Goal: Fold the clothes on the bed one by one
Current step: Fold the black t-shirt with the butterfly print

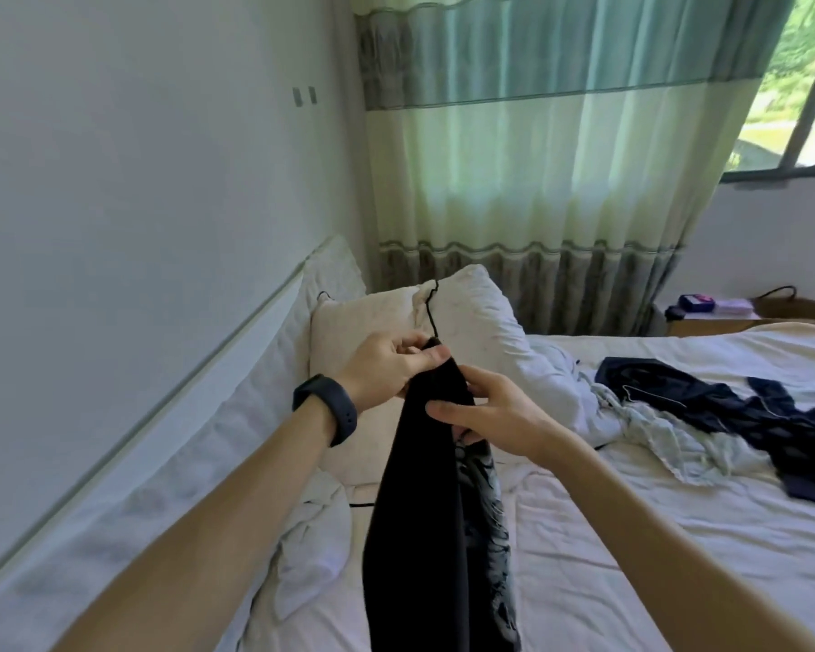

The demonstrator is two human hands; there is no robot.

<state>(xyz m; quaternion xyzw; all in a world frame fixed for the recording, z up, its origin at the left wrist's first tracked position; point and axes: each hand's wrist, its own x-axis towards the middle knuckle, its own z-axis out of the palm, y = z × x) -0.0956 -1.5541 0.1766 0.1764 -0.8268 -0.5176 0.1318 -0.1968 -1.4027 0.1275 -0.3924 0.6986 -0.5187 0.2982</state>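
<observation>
Head view. A person's two forearms reach forward over a bed (631, 548) covered in a rumpled white sheet. The left hand (387, 364) pinches the top edge of a black garment (419, 510) between thumb and curled fingers; a dark wristband (325, 409) sits on that wrist. The right hand (485, 411) grips the same garment just below and to the right, thumb across the front of the cloth and fingers curled behind it. The two hands are close together, nearly touching. From them the garment hangs straight down as a narrow bunched column, above the sheet, and runs out of the bottom of the frame; a grey-white print shows along its right side.

Behind the hands, two white pillows (476, 317) lean at the head of the bed, with a thin black cable (431, 308) lying across them. To the right, well apart from the hands, a dark blue garment (725, 407) lies spread on the sheet, partly over a crumpled pale cloth (655, 435). A green-and-cream curtain (537, 157) hangs beyond the pillows, beside a window (810, 87). A low bedside table (725, 320) holding small items stands at far right
</observation>
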